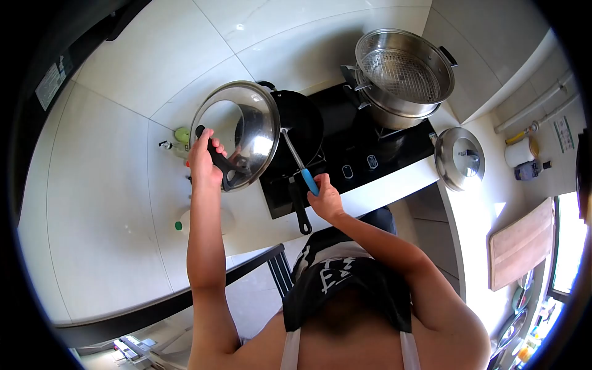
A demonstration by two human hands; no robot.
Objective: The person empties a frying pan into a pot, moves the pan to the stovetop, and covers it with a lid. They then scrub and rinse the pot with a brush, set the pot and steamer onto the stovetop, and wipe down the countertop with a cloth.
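Note:
My left hand [206, 159] is closed round the black handle of a large domed lid [262, 126] of metal and glass, held tilted up on the left side of a dark wok [302, 120]. In my right hand [325, 198] is the blue grip of a cooking utensil [296, 154]. Its metal shaft reaches down into the wok; the working end cannot be made out against the dark inside. The wok's black handle [301, 209] points toward me, just left of my right hand.
A steel steamer pot [401, 114] with a rack inside stands on the right of the black cooktop [351, 151]. Another lid [459, 159] lies on the right counter. Bottles [176, 148] stand by the left wall. A wooden board [523, 243] leans at the far right.

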